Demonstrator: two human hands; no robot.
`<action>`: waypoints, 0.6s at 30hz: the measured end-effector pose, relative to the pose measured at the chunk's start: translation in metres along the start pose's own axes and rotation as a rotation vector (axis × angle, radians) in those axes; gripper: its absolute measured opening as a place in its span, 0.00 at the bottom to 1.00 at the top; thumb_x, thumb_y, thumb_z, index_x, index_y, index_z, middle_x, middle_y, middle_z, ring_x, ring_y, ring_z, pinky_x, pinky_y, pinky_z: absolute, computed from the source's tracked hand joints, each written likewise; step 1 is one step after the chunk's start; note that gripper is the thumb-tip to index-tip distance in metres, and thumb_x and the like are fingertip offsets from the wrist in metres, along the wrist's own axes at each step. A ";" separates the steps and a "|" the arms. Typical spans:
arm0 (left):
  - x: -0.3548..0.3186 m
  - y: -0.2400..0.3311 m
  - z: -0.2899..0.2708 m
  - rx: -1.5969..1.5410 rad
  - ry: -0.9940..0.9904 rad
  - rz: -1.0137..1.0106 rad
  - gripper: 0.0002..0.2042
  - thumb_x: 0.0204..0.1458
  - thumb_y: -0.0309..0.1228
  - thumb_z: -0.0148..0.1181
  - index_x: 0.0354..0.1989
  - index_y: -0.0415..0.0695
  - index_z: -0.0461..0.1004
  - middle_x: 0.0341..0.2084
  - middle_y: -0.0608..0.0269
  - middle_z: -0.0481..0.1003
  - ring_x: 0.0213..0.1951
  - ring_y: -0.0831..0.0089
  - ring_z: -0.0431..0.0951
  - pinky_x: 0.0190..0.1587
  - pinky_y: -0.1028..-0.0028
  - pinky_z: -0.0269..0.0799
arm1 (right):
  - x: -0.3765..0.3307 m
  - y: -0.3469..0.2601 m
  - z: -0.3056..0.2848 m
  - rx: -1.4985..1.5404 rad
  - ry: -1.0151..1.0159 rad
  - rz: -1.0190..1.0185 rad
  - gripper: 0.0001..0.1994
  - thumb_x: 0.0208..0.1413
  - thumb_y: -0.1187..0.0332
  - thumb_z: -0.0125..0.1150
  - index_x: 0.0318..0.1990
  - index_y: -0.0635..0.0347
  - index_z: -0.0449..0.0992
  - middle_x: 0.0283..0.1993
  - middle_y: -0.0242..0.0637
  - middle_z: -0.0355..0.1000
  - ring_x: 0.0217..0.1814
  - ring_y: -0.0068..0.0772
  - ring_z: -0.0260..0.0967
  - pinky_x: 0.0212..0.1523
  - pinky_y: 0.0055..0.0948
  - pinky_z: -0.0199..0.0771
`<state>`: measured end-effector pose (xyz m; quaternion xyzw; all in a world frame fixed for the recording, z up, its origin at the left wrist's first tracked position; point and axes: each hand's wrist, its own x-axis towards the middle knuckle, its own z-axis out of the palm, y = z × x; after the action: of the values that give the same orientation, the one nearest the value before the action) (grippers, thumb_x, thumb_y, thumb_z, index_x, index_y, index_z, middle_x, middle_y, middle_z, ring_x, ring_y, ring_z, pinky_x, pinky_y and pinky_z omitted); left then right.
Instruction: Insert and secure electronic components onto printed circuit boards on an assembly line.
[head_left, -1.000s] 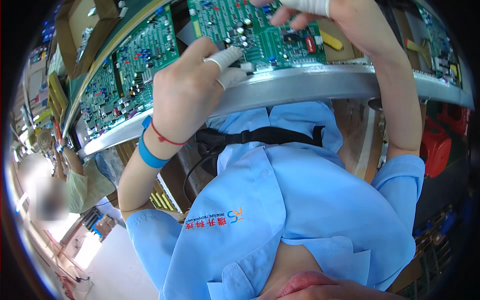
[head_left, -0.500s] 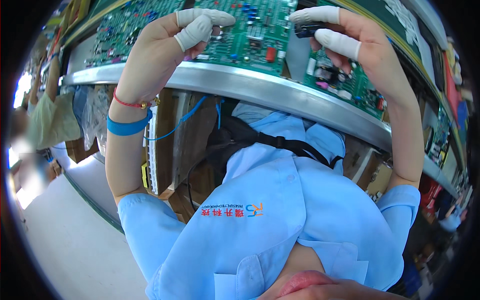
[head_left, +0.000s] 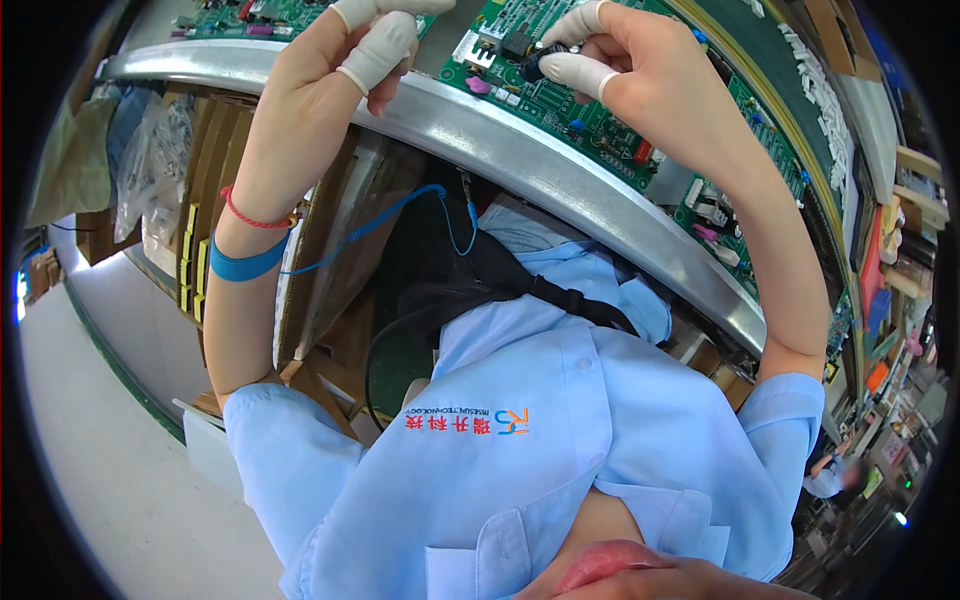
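My right hand (head_left: 655, 75), with white finger cots on thumb and forefinger, pinches a black cylindrical capacitor (head_left: 533, 68). It is held low over a green circuit board (head_left: 560, 100) full of small parts; I cannot tell whether it touches the board. My left hand (head_left: 335, 75), also in white finger cots, is over the gap beside that board, left of the capacitor. Its thumb and fingers are drawn together, and whatever may be between them is hidden. A blue wrist strap (head_left: 250, 260) with a coiled blue cord (head_left: 375, 222) circles my left forearm.
A metal rail (head_left: 440, 110) runs along the near side of the boards. More circuit boards lie at left (head_left: 280, 12) and right (head_left: 735, 225). Small white pieces (head_left: 820, 105) line the far right side. Cardboard boxes (head_left: 215, 165) and a clear plastic bag (head_left: 155, 150) are at lower left.
My right hand has brought the capacitor leftward and down over a board. My left hand has shifted slightly left and up. The view has turned, so boards and rail appear displaced.
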<state>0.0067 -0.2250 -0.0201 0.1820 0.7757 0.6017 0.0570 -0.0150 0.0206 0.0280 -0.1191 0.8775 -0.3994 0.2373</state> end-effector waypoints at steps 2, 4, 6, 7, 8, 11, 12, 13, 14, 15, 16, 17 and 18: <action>0.000 0.013 0.013 -0.044 0.060 -0.022 0.14 0.63 0.33 0.50 0.52 0.43 0.74 0.29 0.74 0.70 0.27 0.85 0.66 0.33 0.84 0.64 | 0.001 0.008 0.009 -0.375 0.170 -0.163 0.12 0.53 0.62 0.62 0.34 0.65 0.78 0.23 0.42 0.73 0.25 0.37 0.71 0.28 0.32 0.68; 0.003 0.029 0.020 -0.081 0.183 -0.235 0.13 0.58 0.26 0.56 0.50 0.37 0.70 0.31 0.69 0.74 0.32 0.82 0.71 0.37 0.82 0.68 | 0.002 0.010 0.015 -0.459 0.217 -0.196 0.14 0.53 0.59 0.61 0.32 0.63 0.78 0.23 0.43 0.74 0.26 0.42 0.72 0.28 0.35 0.70; 0.001 0.021 0.018 -0.148 0.141 -0.218 0.15 0.59 0.27 0.55 0.53 0.38 0.68 0.31 0.70 0.71 0.34 0.83 0.70 0.39 0.83 0.67 | 0.002 0.008 0.018 -0.539 0.266 -0.232 0.16 0.53 0.55 0.61 0.30 0.62 0.79 0.24 0.45 0.74 0.26 0.47 0.73 0.28 0.39 0.71; 0.000 0.017 0.015 -0.206 0.095 -0.199 0.17 0.60 0.28 0.54 0.57 0.38 0.65 0.32 0.71 0.69 0.35 0.84 0.68 0.40 0.84 0.65 | 0.001 0.004 0.021 -0.587 0.292 -0.257 0.16 0.53 0.56 0.60 0.29 0.61 0.78 0.23 0.44 0.74 0.25 0.47 0.73 0.28 0.40 0.71; 0.000 0.015 0.012 -0.207 0.098 -0.201 0.17 0.60 0.28 0.54 0.57 0.38 0.65 0.32 0.71 0.69 0.35 0.84 0.68 0.40 0.84 0.65 | 0.000 0.002 0.023 -0.635 0.318 -0.281 0.16 0.53 0.56 0.60 0.27 0.61 0.77 0.22 0.43 0.74 0.25 0.47 0.73 0.27 0.41 0.71; 0.005 -0.008 0.010 -0.238 0.054 -0.248 0.18 0.60 0.27 0.53 0.58 0.37 0.64 0.33 0.71 0.69 0.35 0.85 0.68 0.41 0.85 0.64 | 0.002 0.001 0.031 -0.708 0.305 -0.322 0.16 0.55 0.56 0.58 0.25 0.61 0.74 0.21 0.42 0.73 0.24 0.45 0.73 0.26 0.40 0.71; 0.018 -0.044 0.014 -0.554 -0.113 0.274 0.18 0.60 0.27 0.52 0.58 0.37 0.64 0.33 0.71 0.70 0.35 0.85 0.68 0.42 0.85 0.65 | 0.002 0.004 0.037 -0.707 0.300 -0.336 0.16 0.55 0.56 0.58 0.25 0.61 0.74 0.21 0.42 0.73 0.24 0.45 0.73 0.26 0.40 0.71; 0.027 -0.063 0.018 -0.851 -0.296 0.809 0.17 0.61 0.26 0.52 0.58 0.37 0.65 0.34 0.72 0.70 0.35 0.85 0.68 0.42 0.84 0.65 | 0.003 0.012 0.041 -0.766 0.356 -0.393 0.13 0.54 0.57 0.61 0.29 0.59 0.76 0.21 0.37 0.72 0.23 0.37 0.72 0.24 0.34 0.69; 0.023 -0.039 0.020 -0.860 -0.308 0.803 0.17 0.61 0.26 0.52 0.58 0.37 0.65 0.34 0.72 0.70 0.35 0.85 0.68 0.42 0.84 0.65 | 0.005 0.022 0.041 -0.822 0.415 -0.431 0.12 0.53 0.57 0.64 0.33 0.56 0.78 0.20 0.32 0.72 0.22 0.29 0.72 0.22 0.29 0.68; 0.011 0.006 0.018 -0.371 -0.130 0.344 0.15 0.61 0.26 0.52 0.55 0.37 0.66 0.35 0.71 0.71 0.37 0.85 0.69 0.43 0.85 0.65 | 0.005 0.022 0.038 -0.820 0.421 -0.414 0.12 0.53 0.57 0.64 0.33 0.56 0.78 0.20 0.32 0.72 0.22 0.29 0.72 0.22 0.29 0.68; 0.003 0.031 0.017 0.127 0.055 -0.108 0.13 0.61 0.26 0.51 0.53 0.37 0.68 0.37 0.70 0.72 0.38 0.85 0.69 0.44 0.85 0.65 | 0.005 0.015 0.035 -0.787 0.377 -0.385 0.13 0.54 0.57 0.61 0.28 0.58 0.74 0.20 0.37 0.72 0.22 0.35 0.72 0.22 0.33 0.69; 0.003 0.033 0.020 0.131 0.055 -0.107 0.13 0.61 0.26 0.51 0.53 0.37 0.68 0.37 0.70 0.72 0.38 0.85 0.69 0.44 0.85 0.65 | 0.005 0.009 0.035 -0.752 0.332 -0.365 0.16 0.56 0.57 0.57 0.23 0.60 0.70 0.20 0.41 0.72 0.22 0.42 0.73 0.22 0.38 0.70; 0.002 0.033 0.023 0.052 0.125 -0.140 0.12 0.60 0.25 0.52 0.52 0.37 0.69 0.38 0.69 0.72 0.39 0.84 0.70 0.45 0.84 0.66 | 0.005 0.008 0.035 -0.750 0.336 -0.364 0.16 0.56 0.57 0.57 0.23 0.60 0.70 0.20 0.41 0.72 0.22 0.42 0.73 0.22 0.38 0.70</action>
<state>0.0188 -0.1959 0.0057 0.0910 0.8038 0.5861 0.0455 -0.0015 0.0013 0.0001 -0.2830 0.9527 -0.1028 -0.0423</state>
